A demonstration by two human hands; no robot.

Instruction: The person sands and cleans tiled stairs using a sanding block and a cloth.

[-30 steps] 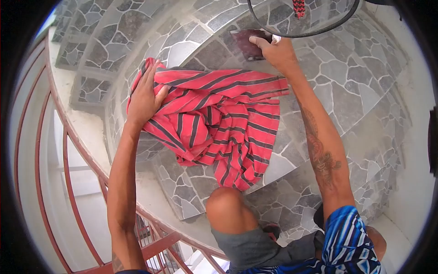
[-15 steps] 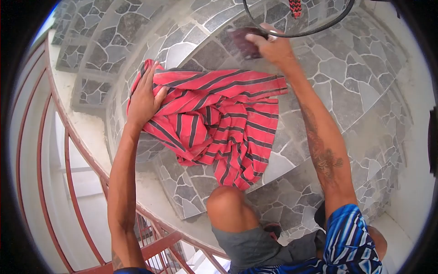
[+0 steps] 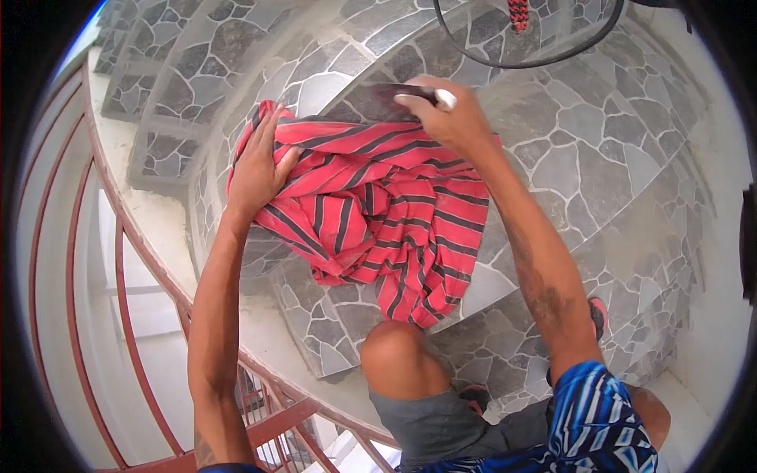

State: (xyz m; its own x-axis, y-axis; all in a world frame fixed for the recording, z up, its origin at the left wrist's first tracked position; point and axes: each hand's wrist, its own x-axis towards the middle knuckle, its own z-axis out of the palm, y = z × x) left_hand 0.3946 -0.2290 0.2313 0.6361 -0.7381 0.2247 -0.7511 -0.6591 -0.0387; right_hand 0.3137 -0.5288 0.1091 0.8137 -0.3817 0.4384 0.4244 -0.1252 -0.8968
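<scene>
A red cloth with dark stripes (image 3: 378,205) lies bunched and creased over the stone-patterned step. My left hand (image 3: 260,169) rests flat on its upper left corner, fingers stretched out and pressed close to the fabric. Above the cloth's upper right edge, my right hand (image 3: 453,118) is closed around a thin, dark maroon flat piece (image 3: 398,96), seen nearly edge-on and blurred by motion. A small white part shows beside the right thumb; I cannot tell whether it belongs to the piece.
A curved red metal railing (image 3: 130,229) runs along the left. Stone-patterned steps (image 3: 177,87) climb at the upper left. A black cable loop (image 3: 536,65) and a red-and-black braided cord (image 3: 518,16) hang at the top. My bent knee (image 3: 394,355) is near the cloth's lower edge.
My right hand has come down and left toward the cloth, and the maroon piece has turned from its broad face to its edge. My left hand stays on the cloth.
</scene>
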